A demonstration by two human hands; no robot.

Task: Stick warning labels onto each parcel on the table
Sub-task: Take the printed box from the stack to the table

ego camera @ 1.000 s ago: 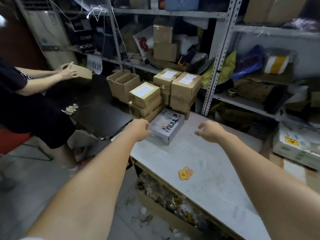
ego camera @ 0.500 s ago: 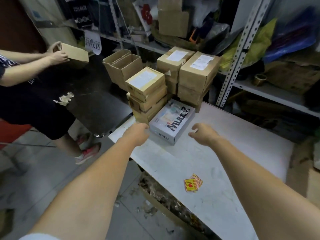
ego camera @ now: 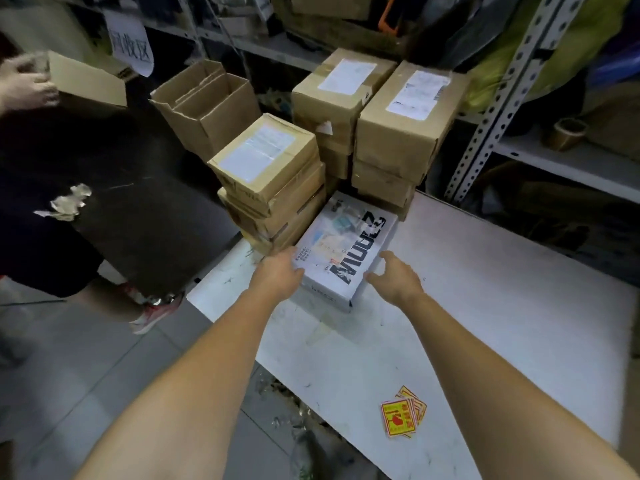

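Note:
A flat white parcel with black lettering lies on the white table, in front of stacks of brown parcels. My left hand grips its near left corner, the fingers curled down its side. At the parcel's near right edge my right hand is spread open, its fingertips at the box. A small stack of red and yellow warning labels lies near the table's front edge, to the right of my right forearm. Brown parcels with white shipping labels stand behind in three stacks: left, middle, right.
Two empty open cartons stand behind the left stack. Another person in dark clothes stands at the left and holds a carton. A metal shelf upright rises behind the table. Litter lies on the floor below the table's front edge.
The view has moved closer and tilted down. My right hand has come left to the white parcel's right edge. My left hand stays at the near left corner.

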